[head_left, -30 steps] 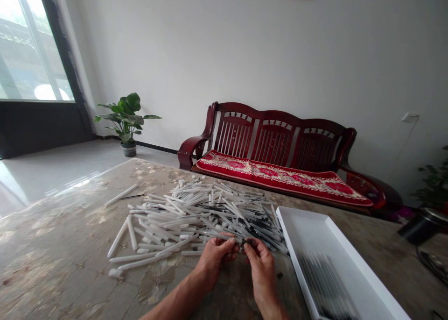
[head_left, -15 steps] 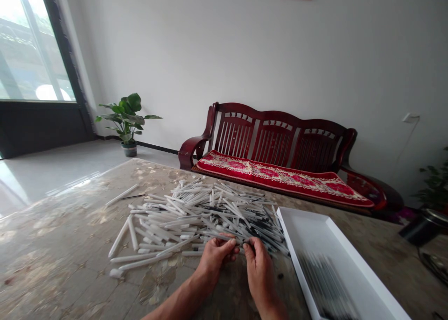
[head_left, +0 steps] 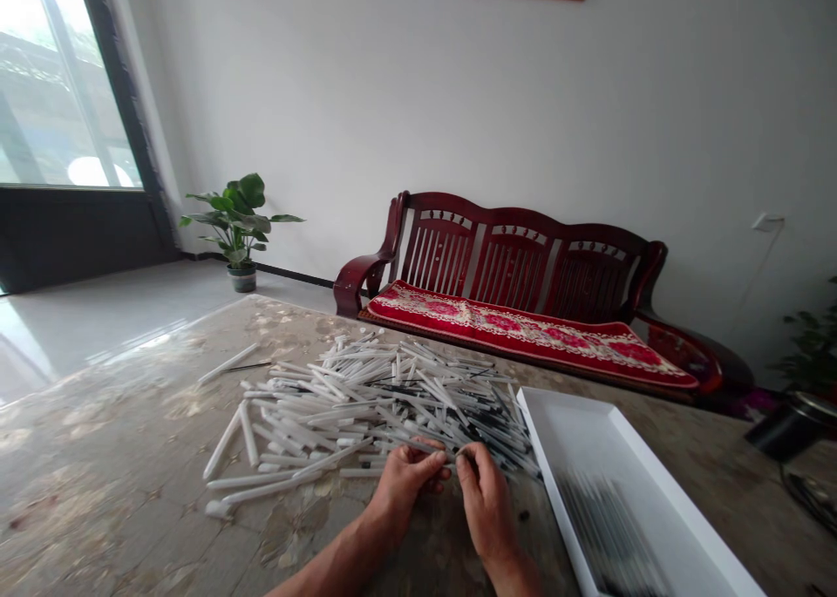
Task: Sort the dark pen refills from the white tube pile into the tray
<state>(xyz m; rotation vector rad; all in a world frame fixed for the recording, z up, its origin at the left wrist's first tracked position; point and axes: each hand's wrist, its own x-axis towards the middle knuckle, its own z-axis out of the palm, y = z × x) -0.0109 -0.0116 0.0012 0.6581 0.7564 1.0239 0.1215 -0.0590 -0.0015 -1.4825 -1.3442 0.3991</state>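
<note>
While the white tray [head_left: 680, 510] lies on the desk [head_left: 157, 484] with a row of slim rods [head_left: 608, 527] inside, both hands work just left of it. The left hand [head_left: 405, 477] has its fingers clamped on a slim tube [head_left: 452, 465]; the right hand [head_left: 484, 497], nearer the tray, has its fingers pinched at the tube's end — the exact contact is too small to make out. Left of the tray spreads a heap of pale and dark tubes [head_left: 346, 388]. A small black piece [head_left: 524, 516] lies between tray and right hand — touching neither.
</note>
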